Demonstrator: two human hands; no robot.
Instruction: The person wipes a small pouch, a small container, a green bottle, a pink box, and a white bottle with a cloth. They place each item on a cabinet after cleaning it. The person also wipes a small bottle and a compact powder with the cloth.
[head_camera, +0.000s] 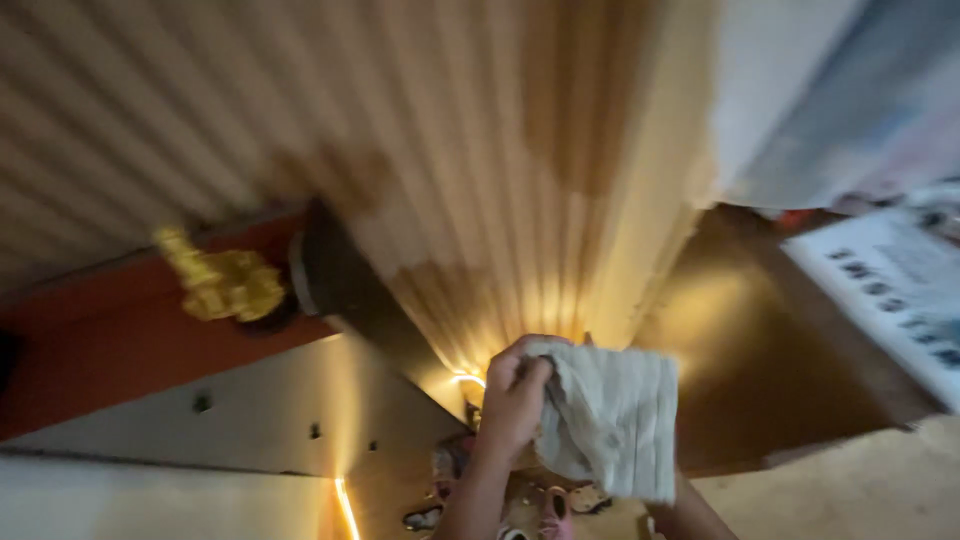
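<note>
Corrugated sheet metal (300, 100), pale with rust-brown patches, fills the upper part of the view and runs down toward a bright strip of warm light (465, 378) at its lower edge. Left of centre, a gold-coloured figure (222, 280) sits against a red-brown beam (120, 330), with a dark round fitting (325, 265) just beside it. Below the beam lies a flat grey panel (250, 410) with small dark holes. At the right edge, a white printed sheet (890, 285) hangs at an angle.

Left hand (515, 395): raised at lower centre, fingers closed and pinching the upper left corner of a pale ribbed cloth (615, 420). The cloth hangs folded from that grip, just below the lit lower edge of the sheet metal.

Right hand: hidden behind the cloth; only a forearm (690, 515) shows below the cloth's lower right corner, so its grip cannot be determined.

Small patterned objects (545, 505) lie beneath the hands, too blurred to identify.
</note>
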